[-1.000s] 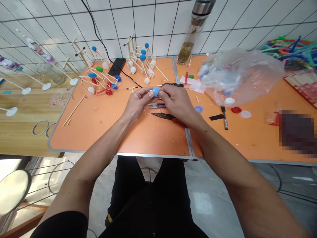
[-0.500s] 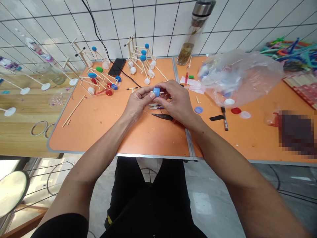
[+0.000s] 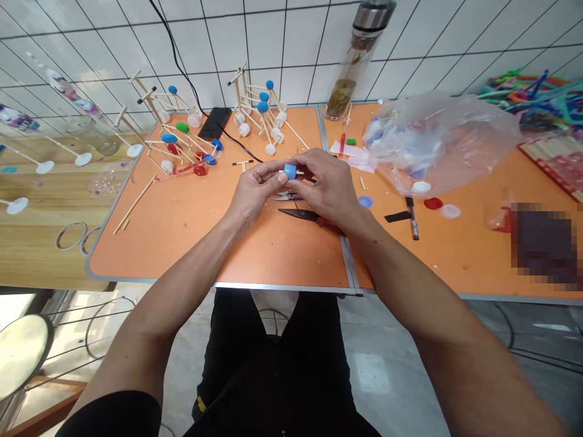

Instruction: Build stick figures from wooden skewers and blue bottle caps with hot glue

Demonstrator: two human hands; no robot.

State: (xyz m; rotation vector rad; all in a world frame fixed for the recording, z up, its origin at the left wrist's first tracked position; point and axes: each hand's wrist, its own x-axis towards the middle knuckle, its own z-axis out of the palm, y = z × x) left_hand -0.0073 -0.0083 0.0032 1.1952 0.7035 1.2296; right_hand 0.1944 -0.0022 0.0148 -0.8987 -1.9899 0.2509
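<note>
Between my hands is a small blue bottle cap, with a thin pale stick poking out at its sides. The fingertips of my left hand pinch it from the left. From the other side, the thumb and fingers of my right hand close on the cap and the stick end. Small snips lie on the table just beneath, partly covered by my right hand. Nearer to me rests a dark pointed blade, its other end under my right wrist.
Stick-and-cap models stand near the tiled wall, beside a phone with a cable. A tall glass bottle, a plastic bag of caps and a marker are on the right. Loose sticks lie left on the orange table.
The blue cap has shifted very slightly to the right and towards me between my fingers. Both hands keep nearly the same pose and grip.
</note>
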